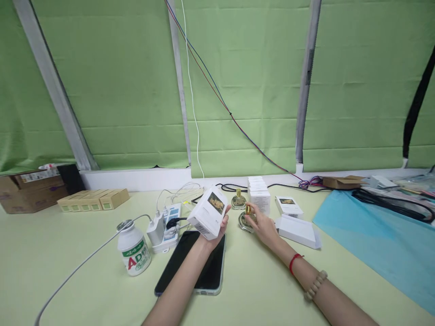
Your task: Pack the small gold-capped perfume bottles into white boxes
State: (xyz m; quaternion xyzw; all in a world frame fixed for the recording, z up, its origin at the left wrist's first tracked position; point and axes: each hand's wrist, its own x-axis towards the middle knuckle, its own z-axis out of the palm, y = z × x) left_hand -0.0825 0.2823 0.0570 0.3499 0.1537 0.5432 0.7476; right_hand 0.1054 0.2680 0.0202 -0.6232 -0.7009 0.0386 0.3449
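My left hand (219,232) is closed around a white perfume box (208,213) with a flower picture on its face, held tilted above a black tablet (181,256). With finger and thumb, my right hand (263,227) grips the gold cap of a round glass perfume bottle (245,222); whether its base rests on the table I cannot tell. A second perfume bottle (238,199) with a gold cap stands just behind. A row of white boxes (259,195) is beside it. To the right lie another picture box (288,206) and a white box with an open flap (299,231).
A white drink bottle (134,249) and a power strip (166,231) with chargers and cables stand left of the tablet. Several tan boxes (93,200) and a cardboard carton (32,190) are further left. Blue sheeting (374,244) with black cable covers the right side.
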